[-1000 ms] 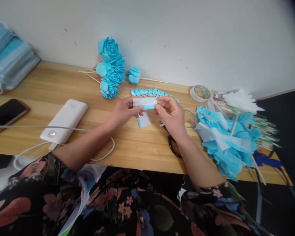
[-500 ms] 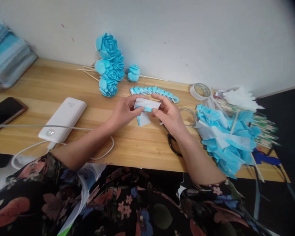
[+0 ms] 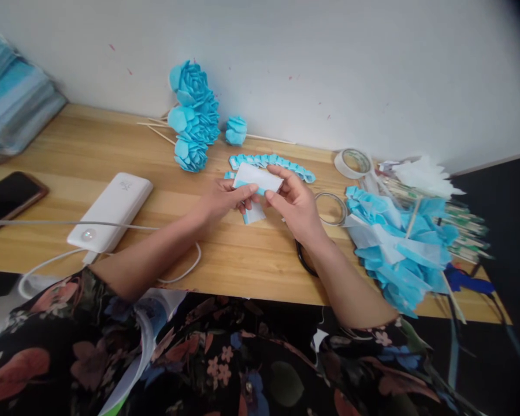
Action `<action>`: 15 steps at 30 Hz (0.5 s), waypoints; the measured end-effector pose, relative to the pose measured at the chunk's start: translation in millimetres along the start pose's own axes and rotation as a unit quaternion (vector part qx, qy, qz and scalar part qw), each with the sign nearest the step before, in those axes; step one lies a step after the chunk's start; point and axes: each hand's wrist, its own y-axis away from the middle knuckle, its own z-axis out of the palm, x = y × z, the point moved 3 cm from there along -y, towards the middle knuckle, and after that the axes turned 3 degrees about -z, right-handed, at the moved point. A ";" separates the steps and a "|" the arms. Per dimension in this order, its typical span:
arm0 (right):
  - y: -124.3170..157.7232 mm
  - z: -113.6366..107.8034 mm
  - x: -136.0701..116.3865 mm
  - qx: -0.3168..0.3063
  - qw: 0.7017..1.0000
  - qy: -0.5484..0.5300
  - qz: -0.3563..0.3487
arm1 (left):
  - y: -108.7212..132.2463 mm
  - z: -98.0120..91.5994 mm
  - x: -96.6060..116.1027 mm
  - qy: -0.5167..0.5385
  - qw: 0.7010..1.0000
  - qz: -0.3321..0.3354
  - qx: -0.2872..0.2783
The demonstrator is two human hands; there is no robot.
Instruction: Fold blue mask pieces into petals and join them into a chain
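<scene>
Between my two hands is a small white piece of thin fabric [image 3: 258,175] with a blue folded strip along its near edge. My left hand [image 3: 227,195] pinches its left end, thumb on top over the blue strip. At the right end, the thumb and fingers of my right hand [image 3: 298,202] grip it. Just below lies another white-and-blue piece [image 3: 255,214] on the table, partly covered by my left fingers. A row of small folded blue petals [image 3: 281,163] curves behind my hands. Black scissor handles [image 3: 304,257] show beside my right wrist.
Blue fabric roses [image 3: 193,118] on sticks and a smaller blue flower [image 3: 236,130] lie by the wall. Tape rolls [image 3: 353,163] and a blue fabric pile [image 3: 398,242] are at right. A power bank [image 3: 112,208], cable, phone [image 3: 15,196] and packed masks [image 3: 17,98] occupy the left.
My left hand has shifted its hold, with the thumb further over the piece and fingers beneath. The piece has tilted, showing more of its white face. My right hand stays nearly in place.
</scene>
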 end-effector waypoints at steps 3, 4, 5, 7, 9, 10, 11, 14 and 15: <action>0.2 -0.3 -3.9 0.004 1.000 0.000 0.006 | -0.8 -1.0 0.6 0.010 1.000 -0.012 0.010; 0.0 -0.9 -5.0 0.008 1.000 0.001 0.009 | -0.8 -1.2 1.5 0.003 1.000 -0.012 0.010; -0.2 -1.5 -5.7 0.012 1.000 0.004 0.011 | -0.6 -1.2 2.7 -0.008 1.000 -0.010 0.011; -0.8 -2.3 -5.9 0.017 1.000 0.013 0.012 | -0.1 -0.9 5.1 -0.032 0.999 -0.004 0.008; -1.3 -2.4 -5.2 0.018 1.000 0.023 0.008 | 0.1 -0.5 6.2 -0.049 0.999 -0.003 0.005; -1.4 -2.4 -4.6 0.018 0.999 0.030 0.005 | -0.2 -0.4 6.1 -0.053 0.999 -0.003 0.004; -1.5 -2.3 -4.2 0.018 0.999 0.037 0.003 | -0.6 -0.5 5.8 -0.056 0.998 -0.003 0.003; -1.0 -2.7 -3.2 0.020 0.998 0.056 0.000 | -2.2 -1.5 4.5 -0.058 0.998 0.005 0.010; -0.9 -2.8 -3.0 0.019 0.998 0.055 0.000 | -2.4 -1.9 4.4 -0.057 0.998 0.009 0.014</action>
